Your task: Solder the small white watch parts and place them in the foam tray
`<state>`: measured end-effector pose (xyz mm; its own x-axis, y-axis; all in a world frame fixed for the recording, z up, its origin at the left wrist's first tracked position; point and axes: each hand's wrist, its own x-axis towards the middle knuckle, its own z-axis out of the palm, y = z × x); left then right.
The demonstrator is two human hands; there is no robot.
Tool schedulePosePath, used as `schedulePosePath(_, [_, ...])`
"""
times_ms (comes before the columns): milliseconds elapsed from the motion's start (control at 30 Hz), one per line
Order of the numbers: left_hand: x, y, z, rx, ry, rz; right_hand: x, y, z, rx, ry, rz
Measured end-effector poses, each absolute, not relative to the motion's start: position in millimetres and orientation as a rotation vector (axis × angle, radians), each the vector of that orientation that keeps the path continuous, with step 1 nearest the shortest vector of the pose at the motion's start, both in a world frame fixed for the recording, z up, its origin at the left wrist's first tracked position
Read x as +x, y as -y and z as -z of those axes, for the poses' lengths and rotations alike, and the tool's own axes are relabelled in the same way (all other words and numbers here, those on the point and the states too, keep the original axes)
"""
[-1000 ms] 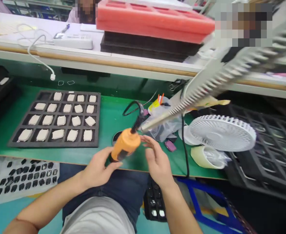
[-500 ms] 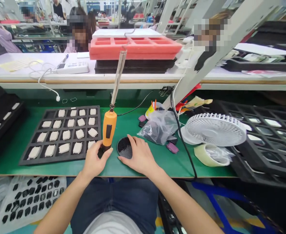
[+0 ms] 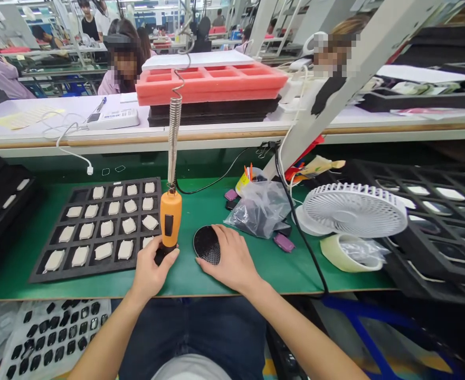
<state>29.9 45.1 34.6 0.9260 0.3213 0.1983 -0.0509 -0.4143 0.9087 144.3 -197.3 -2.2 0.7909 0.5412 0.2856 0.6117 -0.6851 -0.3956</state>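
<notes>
An orange electric screwdriver (image 3: pixel 171 214) hangs upright from a coiled metal spring (image 3: pixel 174 137) above the green table. My left hand (image 3: pixel 152 269) is closed around its black lower end, thumb and fingers on either side; the tip is hidden. To the right, my right hand (image 3: pixel 232 258) curves around the right side of a round black dish (image 3: pixel 206 245) with a dotted, mesh-like surface. Its thumb lies at the near rim and its fingers at the far rim. Left of the screwdriver lies a black foam tray (image 3: pixel 97 268) with pale, watch-sized pieces in its compartments.
A clear plastic bag (image 3: pixel 258 208), a purple piece (image 3: pixel 284 243) and a white fan (image 3: pixel 353 211) stand to the right. A roll of tape (image 3: pixel 337 256) lies before the fan. A black cable (image 3: pixel 305 227) crosses the table. Pink foam trays (image 3: pixel 212 84) rest on the shelf; people sit beyond.
The screwdriver and my left hand have shifted slightly left, and the spring hangs straighter. My right hand and the dish are a little further right. The whole view has tilted slightly.
</notes>
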Motion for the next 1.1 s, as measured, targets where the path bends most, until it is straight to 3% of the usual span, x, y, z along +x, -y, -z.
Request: schedulePosePath(1100, [29.0,-41.9,-44.2,1.885,-0.215,-0.354,150.9,185.4,1.1,-2.496,0.964,0.142])
